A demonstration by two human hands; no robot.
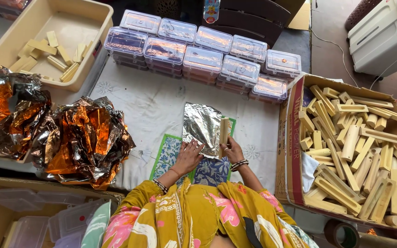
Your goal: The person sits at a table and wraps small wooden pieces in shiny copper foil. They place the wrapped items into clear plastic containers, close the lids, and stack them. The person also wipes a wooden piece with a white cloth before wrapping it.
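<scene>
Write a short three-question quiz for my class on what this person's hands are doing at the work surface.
1. True or false: the left hand lies flat on the silver foil sheet.
2. What does the right hand touch? A) a clear lidded box B) a pale wooden block C) a roll of tape
3. Fill in: the cardboard box full of wooden pieces stands on the person's ____ side.

Key
1. True; its fingers press the sheet's near edge.
2. B; the wooden block stands along the foil's right edge.
3. Right.
</scene>
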